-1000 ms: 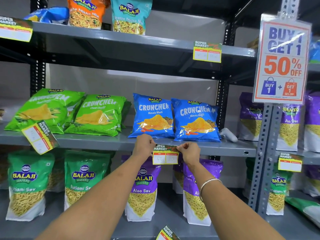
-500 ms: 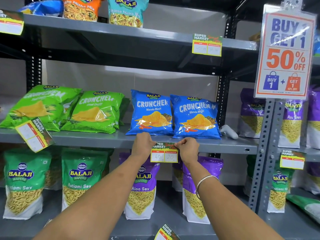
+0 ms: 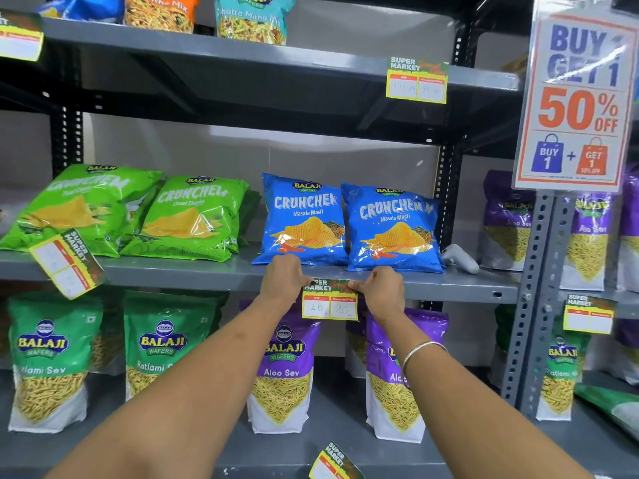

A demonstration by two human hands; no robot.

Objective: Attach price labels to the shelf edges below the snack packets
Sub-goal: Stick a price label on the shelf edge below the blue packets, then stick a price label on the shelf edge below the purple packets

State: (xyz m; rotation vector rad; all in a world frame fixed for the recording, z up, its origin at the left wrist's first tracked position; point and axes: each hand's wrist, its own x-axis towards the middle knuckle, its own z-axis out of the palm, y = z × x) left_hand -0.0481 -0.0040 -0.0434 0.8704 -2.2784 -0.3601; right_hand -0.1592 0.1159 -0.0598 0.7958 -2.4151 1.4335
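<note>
The label [image 3: 330,300] sits against the front edge of the middle shelf [image 3: 449,285], directly below the two blue packets [image 3: 349,224], its top strip on the lip and its price boxes (40 and 20, handwritten) hanging below. The left hand [image 3: 283,276] pinches the label's top left corner and the right hand [image 3: 382,288] pinches the top right, thumbs pressed onto the strip against the metal. It looks level, and roughly centred under the pair of packets.

The risk from here is a weak bond. Whatever fixes the label is hidden behind it, so I cannot tell how much of it is gripping; if the hands let go before the strip is pressed flat along its whole width, one corner could peel and the label swing down. The tilted label [image 3: 67,262] under the green packets [image 3: 135,216] shows that failure, hanging askew. Uneven pressure could also skew this one. Knuckles are close to the blue packets, so a careless lift might nudge them.
</note>
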